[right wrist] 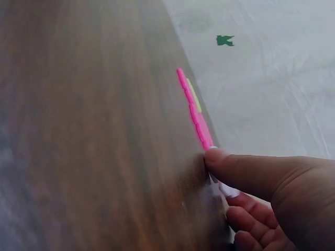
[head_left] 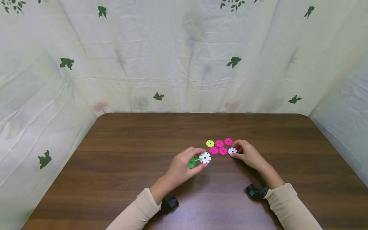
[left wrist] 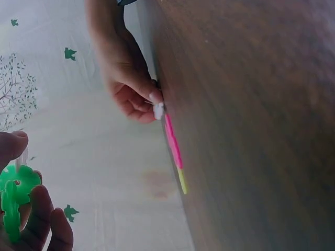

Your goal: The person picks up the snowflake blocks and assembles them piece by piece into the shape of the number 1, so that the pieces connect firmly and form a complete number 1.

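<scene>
Between thumb and fingers, my left hand (head_left: 184,163) holds a small joined piece of notched plastic discs above the table. A white notched disc (head_left: 205,157) faces up at its right end, and green discs (head_left: 191,163) sit nearer the palm. In the left wrist view those green discs (left wrist: 18,185) show close to the fingertips. My right hand (head_left: 249,155) pinches a loose white notched disc (head_left: 232,151) at the table surface. Beside it lie several pink discs (head_left: 222,150) and one yellow disc (head_left: 210,143), flat on the wood. The fingers partly cover both white discs.
The brown wooden table (head_left: 129,137) reaches back to a pale curtain (head_left: 178,64) with green bird shapes, which also hangs at both sides. Dark straps (head_left: 257,192) with devices sit on both wrists, below beige sleeves (head_left: 290,204).
</scene>
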Motion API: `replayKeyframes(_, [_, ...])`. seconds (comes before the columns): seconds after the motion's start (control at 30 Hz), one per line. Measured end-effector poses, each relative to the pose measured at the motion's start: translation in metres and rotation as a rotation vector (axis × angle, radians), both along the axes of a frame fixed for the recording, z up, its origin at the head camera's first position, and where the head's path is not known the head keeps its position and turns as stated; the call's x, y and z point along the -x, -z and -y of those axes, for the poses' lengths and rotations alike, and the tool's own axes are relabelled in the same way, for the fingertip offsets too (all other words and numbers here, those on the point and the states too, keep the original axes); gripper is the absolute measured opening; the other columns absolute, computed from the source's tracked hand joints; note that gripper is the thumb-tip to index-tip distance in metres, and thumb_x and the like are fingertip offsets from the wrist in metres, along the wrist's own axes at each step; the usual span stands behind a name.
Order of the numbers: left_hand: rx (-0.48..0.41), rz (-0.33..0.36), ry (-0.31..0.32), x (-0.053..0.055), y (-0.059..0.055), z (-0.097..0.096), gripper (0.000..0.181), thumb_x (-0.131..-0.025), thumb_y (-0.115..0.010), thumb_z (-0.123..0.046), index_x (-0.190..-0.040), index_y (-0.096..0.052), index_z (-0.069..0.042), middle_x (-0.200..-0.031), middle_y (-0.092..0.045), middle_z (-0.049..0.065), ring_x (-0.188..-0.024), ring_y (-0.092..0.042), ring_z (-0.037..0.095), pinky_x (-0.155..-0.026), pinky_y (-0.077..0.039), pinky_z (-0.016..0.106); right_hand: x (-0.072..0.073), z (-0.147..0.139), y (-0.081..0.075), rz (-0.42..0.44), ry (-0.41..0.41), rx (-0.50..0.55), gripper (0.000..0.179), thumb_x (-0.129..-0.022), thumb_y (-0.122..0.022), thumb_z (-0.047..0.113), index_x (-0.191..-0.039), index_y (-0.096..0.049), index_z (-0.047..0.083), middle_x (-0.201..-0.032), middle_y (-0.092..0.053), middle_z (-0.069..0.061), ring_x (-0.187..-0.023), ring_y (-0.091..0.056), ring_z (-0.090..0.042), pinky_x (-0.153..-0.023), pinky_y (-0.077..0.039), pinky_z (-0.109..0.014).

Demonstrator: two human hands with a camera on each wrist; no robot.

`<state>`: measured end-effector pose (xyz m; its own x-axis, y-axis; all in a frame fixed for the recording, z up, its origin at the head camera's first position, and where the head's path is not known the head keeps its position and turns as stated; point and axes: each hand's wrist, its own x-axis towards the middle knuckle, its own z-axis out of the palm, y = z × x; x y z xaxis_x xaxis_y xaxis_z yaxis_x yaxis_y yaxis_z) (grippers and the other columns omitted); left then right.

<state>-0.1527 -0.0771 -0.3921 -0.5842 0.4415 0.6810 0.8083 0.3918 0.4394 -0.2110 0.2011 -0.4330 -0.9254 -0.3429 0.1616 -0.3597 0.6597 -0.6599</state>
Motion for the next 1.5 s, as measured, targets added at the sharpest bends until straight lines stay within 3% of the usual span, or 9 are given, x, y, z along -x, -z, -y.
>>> replayKeyframes(0.2, [-0.003,-0.011,-0.003,0.0,-0.001,0.0,0.036,-0.071,-0.075,-0.013,-0.104,-0.06,-0.007,-0.085,-0.057,-0.003,-0.074,-0.052,0.005,-0.064,-0.042,0.013,-0.001,0.0,-0.004,0.023,-0.018,0.021,0.027,-0.08,-0.068,0.007,-0.102,-0.053,0.005,-0.082,-0.055,-0.003,-0.07,-0.049,-0.015,-0.059,-0.041,-0.029])
replayKeyframes(0.57, [0.0,-0.013,0.002,0.001,-0.001,0.002,0.036,-0.073,-0.073,-0.014,-0.105,-0.059,-0.008,-0.086,-0.057,-0.003,-0.073,-0.054,0.011,-0.064,-0.042,0.012,-0.006,0.009,-0.024,0.133,-0.109,0.302,0.029,-0.085,-0.059,0.002,-0.113,-0.053,-0.003,-0.09,-0.059,-0.012,-0.071,-0.061,-0.02,-0.066,-0.051,-0.037])
replayKeyframes(0.9, [-0.002,0.004,-0.006,0.001,0.0,0.001,0.036,-0.072,-0.074,-0.014,-0.104,-0.059,-0.008,-0.086,-0.057,-0.003,-0.074,-0.052,0.006,-0.064,-0.043,0.013,-0.021,0.022,-0.048,0.153,-0.113,0.353,0.024,-0.082,-0.064,0.006,-0.104,-0.055,0.0,-0.084,-0.059,-0.011,-0.073,-0.06,-0.028,-0.068,-0.05,-0.041])
replayKeyframes(1.13, [0.002,0.016,-0.019,0.001,0.002,0.001,0.038,-0.071,-0.076,-0.015,-0.105,-0.06,-0.007,-0.09,-0.061,-0.002,-0.075,-0.055,0.008,-0.066,-0.044,0.015,-0.032,0.033,-0.059,0.166,-0.182,0.445,0.019,-0.081,-0.063,0.002,-0.098,-0.055,-0.004,-0.085,-0.057,-0.015,-0.075,-0.059,-0.036,-0.068,-0.049,-0.044])
replayKeyframes(1.33, [0.023,0.027,-0.028,0.0,0.002,0.001,0.038,-0.072,-0.075,-0.016,-0.105,-0.06,-0.006,-0.098,-0.063,0.0,-0.084,-0.058,0.009,-0.074,-0.045,0.019,-0.04,0.041,-0.064,0.153,-0.252,0.482,0.015,-0.082,-0.062,0.0,-0.096,-0.057,-0.004,-0.085,-0.058,-0.015,-0.074,-0.061,-0.027,-0.069,-0.05,-0.041])
replayKeyframes(1.5, [0.025,0.04,-0.02,0.0,0.002,0.0,0.038,-0.072,-0.075,-0.017,-0.105,-0.06,-0.006,-0.098,-0.064,0.001,-0.083,-0.059,0.011,-0.073,-0.046,0.02,-0.046,0.046,-0.066,0.135,-0.271,0.469,0.015,-0.082,-0.063,0.001,-0.095,-0.058,-0.004,-0.085,-0.059,-0.013,-0.073,-0.06,-0.02,-0.068,-0.051,-0.037])
